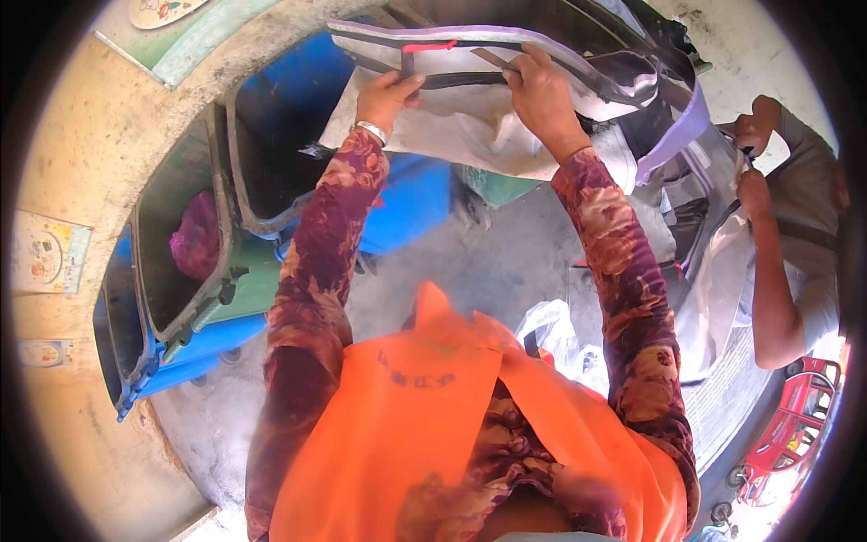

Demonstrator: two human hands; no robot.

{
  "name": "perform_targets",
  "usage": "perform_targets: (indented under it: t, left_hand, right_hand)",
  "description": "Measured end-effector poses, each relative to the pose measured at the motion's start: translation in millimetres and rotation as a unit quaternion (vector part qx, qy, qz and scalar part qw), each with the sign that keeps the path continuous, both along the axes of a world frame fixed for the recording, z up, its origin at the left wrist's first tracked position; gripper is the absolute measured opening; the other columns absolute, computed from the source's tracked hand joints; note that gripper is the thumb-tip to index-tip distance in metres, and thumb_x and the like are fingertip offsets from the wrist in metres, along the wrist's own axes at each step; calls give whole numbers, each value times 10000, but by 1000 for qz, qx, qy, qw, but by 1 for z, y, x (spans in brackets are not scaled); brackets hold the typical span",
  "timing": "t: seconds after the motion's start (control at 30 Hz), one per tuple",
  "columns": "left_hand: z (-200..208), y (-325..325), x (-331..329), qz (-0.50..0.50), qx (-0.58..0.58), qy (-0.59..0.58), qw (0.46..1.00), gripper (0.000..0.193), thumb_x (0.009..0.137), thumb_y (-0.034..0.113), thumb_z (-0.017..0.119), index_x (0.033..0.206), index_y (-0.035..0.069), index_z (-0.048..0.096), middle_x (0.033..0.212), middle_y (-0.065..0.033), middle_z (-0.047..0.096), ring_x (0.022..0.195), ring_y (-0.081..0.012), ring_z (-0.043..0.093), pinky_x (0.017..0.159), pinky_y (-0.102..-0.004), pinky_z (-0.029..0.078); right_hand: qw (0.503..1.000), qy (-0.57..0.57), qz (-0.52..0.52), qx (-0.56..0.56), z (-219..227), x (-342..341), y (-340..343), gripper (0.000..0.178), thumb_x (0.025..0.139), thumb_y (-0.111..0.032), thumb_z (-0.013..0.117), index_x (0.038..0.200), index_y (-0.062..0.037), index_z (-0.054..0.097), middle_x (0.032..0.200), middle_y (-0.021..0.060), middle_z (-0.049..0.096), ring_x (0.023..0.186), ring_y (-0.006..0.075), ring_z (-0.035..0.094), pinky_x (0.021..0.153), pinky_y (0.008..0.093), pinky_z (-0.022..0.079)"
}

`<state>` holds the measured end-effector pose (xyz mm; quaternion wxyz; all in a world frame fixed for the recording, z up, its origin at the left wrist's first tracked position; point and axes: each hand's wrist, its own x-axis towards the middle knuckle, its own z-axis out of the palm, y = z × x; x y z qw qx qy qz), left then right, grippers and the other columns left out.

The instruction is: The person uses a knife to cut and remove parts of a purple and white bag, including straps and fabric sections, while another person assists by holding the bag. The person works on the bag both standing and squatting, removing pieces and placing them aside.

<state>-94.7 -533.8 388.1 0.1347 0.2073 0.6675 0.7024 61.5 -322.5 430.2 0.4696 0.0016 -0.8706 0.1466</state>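
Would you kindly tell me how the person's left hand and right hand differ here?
The left hand has a silver bangle at its wrist; the right hand shows none. The right hand sits slightly higher in the picture than the left hand. Both grip the pale bag.

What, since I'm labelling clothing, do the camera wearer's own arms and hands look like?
The left sleeve and right sleeve are long, dark maroon-purple with a paler floral print. The left hand is ungloved, with a silver-coloured bangle at its wrist. The right hand is ungloved too; no bangle shows there.
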Motion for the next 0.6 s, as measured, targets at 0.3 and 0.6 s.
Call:
perform_targets:
  t: [0.3, 0.6]
  left_hand:
    - [-16, -23, 15, 127, -110, 140, 976, 302, 818, 330, 803, 918, 51, 745, 710, 20, 641, 609, -69, 599, 529, -230, 515]
    - [-52, -56, 23, 119, 78, -51, 988, 250, 889, 239, 655, 912, -9, 680, 814, -75, 656, 661, -149, 637, 613, -289, 554]
  right_hand:
    - [993, -86, 67, 37, 13, -22, -109, 96, 892, -154, 607, 923, -64, 611, 812, 151, 656, 769, 371, 652, 639, 469, 519]
    - [969, -193, 100, 115, -8, -70, -123, 147, 852, -107, 599, 993, -65, 616, 810, 162, 677, 806, 384, 662, 693, 491, 526]
